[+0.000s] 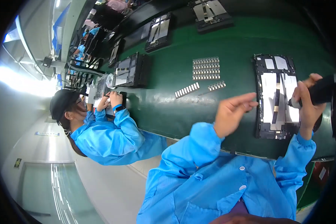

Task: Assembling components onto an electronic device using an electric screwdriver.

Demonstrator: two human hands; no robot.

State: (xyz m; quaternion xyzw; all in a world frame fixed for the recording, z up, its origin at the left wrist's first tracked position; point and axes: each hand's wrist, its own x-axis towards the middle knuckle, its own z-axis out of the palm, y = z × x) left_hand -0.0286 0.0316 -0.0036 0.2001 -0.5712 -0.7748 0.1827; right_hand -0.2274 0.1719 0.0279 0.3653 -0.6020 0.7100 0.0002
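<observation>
- At three o'clock on the tabletop (164,117), the tablet-like chassis (267,95) lies open, seemingly unfinished.
- Right hand (308,108) grips a black tool (322,90) over it; left hand (230,115), fingers narrowed by its nine-o'clock edge, contents unclear.
- One o'clock: component sheet (206,68) bearing unused-looking parts.

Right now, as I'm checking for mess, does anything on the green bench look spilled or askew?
Mildly: the left strip and right strip lie slanted below the squarer sheet, so they look untidy. No spill shows; the device is too finely detailed to judge for damage.
</observation>
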